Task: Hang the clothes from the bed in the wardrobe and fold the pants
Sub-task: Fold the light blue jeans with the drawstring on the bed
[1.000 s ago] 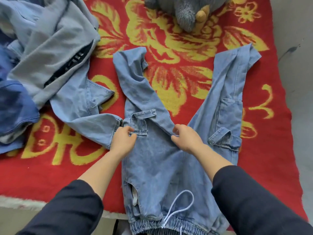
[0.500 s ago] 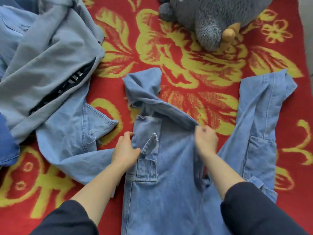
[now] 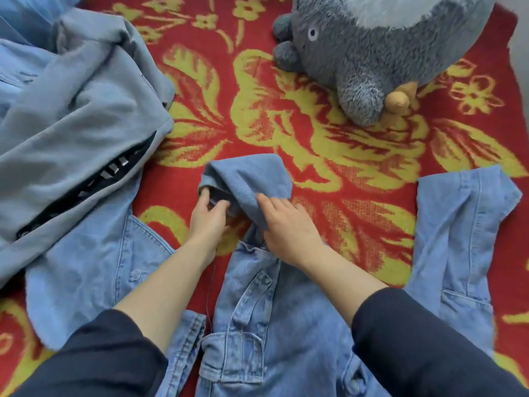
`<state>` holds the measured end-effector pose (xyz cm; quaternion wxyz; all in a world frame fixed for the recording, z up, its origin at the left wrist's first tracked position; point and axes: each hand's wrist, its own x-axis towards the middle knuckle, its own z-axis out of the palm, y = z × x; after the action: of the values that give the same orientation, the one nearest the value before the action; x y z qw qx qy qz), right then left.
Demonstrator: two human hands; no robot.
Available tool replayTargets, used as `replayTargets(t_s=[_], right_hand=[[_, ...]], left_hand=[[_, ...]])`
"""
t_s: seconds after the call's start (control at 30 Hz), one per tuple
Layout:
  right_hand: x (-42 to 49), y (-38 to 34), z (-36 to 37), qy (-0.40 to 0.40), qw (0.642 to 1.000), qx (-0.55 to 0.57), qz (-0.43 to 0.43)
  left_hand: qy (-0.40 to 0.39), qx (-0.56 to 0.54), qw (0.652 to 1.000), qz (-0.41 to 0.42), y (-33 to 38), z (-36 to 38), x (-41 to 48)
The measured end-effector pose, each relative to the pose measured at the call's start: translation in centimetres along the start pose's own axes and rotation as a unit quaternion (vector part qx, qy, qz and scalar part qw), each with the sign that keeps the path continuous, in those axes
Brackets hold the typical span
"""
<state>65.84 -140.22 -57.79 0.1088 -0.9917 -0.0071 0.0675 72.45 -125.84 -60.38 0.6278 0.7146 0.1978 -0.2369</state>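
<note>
Jeans (image 3: 286, 325) lie flat on a blanket (image 3: 329, 144) that is red with yellow flowers, the waist end toward the person and running off the bottom edge, the two legs pointing away in a V. One leg (image 3: 458, 239) lies straight out on the right, its hem turned over a little. The other leg, in the middle, is bunched back on itself, and its cuff (image 3: 249, 179) stands up in a loose hump above the blanket. The left hand (image 3: 210, 219) grips that cuff at its open end, fingers and thumb curled into the fabric. The right hand (image 3: 289, 227) lies on the same hump just beside the left, its fingers (image 3: 269, 203) spread over the fold; the thumb is hidden, so I cannot tell whether it pinches the denim or only presses it. Both forearms are bare, with dark sleeves (image 3: 415, 339) pushed up toward the elbows. A flap pocket (image 3: 237, 353) shows on the jeans between the arms. Just left of the jeans, under the left forearm, a denim shirt (image 3: 86, 282) lies spread, and a grey top (image 3: 74, 133) with a dark lining is heaped on its far part. A grey plush (image 3: 372, 58) sits at the top right of the blanket, well apart from the hands.
</note>
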Motion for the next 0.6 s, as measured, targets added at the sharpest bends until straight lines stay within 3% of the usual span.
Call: replayTargets(t_s=[0.03,0.07,0.1,0.13,0.17,0.2,0.27,0.3,0.37,0.43,0.5,0.6], right_hand=[[1.1,0.0,-0.2,0.038,0.993,0.091,0.061],[2.1,0.4,-0.8,0.085,0.954,0.241,0.154],[3.1,1.1,-1.6,0.128,0.871,0.407,0.243],[3.8,2.3,-2.3,0.169,0.756,0.552,0.307],[4.2,3.9,-2.8,0.201,0.671,0.622,0.35],[4.2,5.5,-3.0,0.206,0.65,0.618,0.39],[3.5,8.4,-2.6,0.162,0.718,0.487,0.47],[2.7,9.6,-2.0,0.134,0.757,0.402,0.498],[1.6,10.9,-1.1,0.1,0.79,0.318,0.514],[1.8,10.9,-0.8,0.111,0.807,0.344,0.466],[2.7,10.5,-0.7,0.12,0.847,0.324,0.403],[4.1,10.3,-0.6,0.1,0.927,0.133,0.337]], left_hand=[[0.004,0.036,0.998,0.046,1.1,-0.1,0.7],[-0.002,0.059,0.993,0.103,2.6,-0.1,1.3],[-0.019,0.065,0.984,0.165,4.4,0.0,1.8],[-0.034,0.069,0.972,0.223,6.3,0.3,2.2],[-0.035,0.092,0.957,0.274,8.0,0.6,2.6],[-0.023,0.142,0.939,0.312,9.2,0.9,2.9],[-0.001,0.228,0.919,0.322,9.4,1.3,3.6],[-0.012,0.243,0.926,0.288,8.6,1.3,3.8],[-0.068,0.241,0.953,0.17,6.0,1.5,3.5],[-0.107,0.272,0.952,0.094,3.3,2.0,2.8],[-0.096,0.318,0.935,0.124,2.0,2.7,2.8],[-0.077,0.356,0.916,0.17,2.1,4.0,3.1]])
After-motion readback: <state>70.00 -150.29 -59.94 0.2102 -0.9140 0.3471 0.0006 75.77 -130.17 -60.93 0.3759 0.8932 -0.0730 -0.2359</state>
